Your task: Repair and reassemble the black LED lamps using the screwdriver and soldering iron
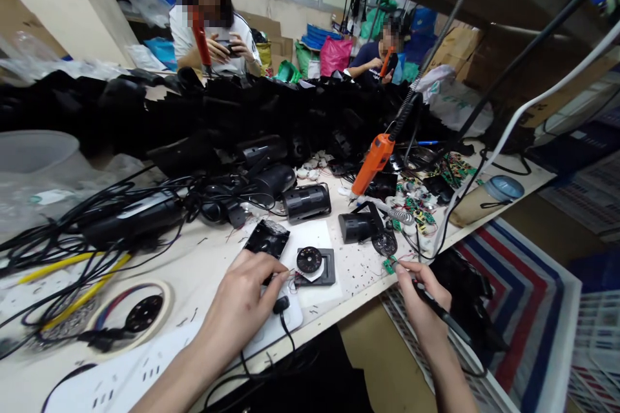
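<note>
My left hand [252,287] is closed on the white worktop, thumb and forefinger pinched at thin wires [293,276]. These wires run by a round black disc [309,260] with holes, which lies on a dark rectangular frame [328,266]. Just beyond the left fingers sits an open black housing [268,239]. Over the front edge of the worktop, my right hand [423,300] grips a black soldering iron [440,311] by its handle. A small green circuit board [389,264] is at its front end; the tip itself is hard to make out.
An orange electric screwdriver [372,164] hangs above the worktop. Black casings [306,201] and cables lie behind. Circuit boards [423,206] are piled at right, near a bottle [489,200]. A white power strip [130,368] lies front left. Two people sit across, holding things.
</note>
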A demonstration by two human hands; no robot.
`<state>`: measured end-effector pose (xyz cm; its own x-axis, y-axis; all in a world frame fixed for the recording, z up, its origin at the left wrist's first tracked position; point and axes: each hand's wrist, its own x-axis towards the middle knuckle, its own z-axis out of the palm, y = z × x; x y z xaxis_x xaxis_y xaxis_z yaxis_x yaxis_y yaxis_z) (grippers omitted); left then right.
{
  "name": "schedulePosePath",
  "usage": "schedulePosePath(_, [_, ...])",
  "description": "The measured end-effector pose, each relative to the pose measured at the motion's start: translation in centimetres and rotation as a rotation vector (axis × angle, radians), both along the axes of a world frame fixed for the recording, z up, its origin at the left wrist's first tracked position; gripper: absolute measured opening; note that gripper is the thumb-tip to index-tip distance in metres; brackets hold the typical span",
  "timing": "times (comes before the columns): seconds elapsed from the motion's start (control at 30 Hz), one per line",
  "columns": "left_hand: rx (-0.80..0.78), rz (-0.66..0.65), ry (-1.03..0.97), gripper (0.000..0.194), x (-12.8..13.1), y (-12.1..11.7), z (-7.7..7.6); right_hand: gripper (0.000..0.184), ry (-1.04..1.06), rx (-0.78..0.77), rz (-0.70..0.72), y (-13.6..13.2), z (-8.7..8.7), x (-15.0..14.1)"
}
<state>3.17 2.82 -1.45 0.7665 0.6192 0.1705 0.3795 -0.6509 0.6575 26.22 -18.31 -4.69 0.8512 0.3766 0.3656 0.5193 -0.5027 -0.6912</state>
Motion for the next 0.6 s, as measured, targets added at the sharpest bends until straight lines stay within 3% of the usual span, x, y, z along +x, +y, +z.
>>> schedulePosePath(0.17, [-0.004, -0.006, 0.03, 0.028, 0.3, -0.1, -0.1, 0.037, 0.0, -0.027, -0.031, 0.6, 0.8, -0.3])
schedulePosePath(0.4, [-0.069, -0.006, 0.084, 0.026, 0.5, -0.2, 0.0, 0.038, -0.096, -0.011, -0.003, -0.3, 3.6, -1.4])
schedulePosePath(0.47, [-0.085, -0.009, 0.097, 0.025, 0.6, -0.3, 0.1, 0.033, -0.159, 0.02, 0.085, -0.8, 4.4, -2.3])
schedulePosePath(0.6, [-0.075, -0.016, 0.111, 0.024, 0.8, -0.3, 0.3, 0.014, -0.236, 0.103, 0.415, -0.4, 5.4, -5.8])
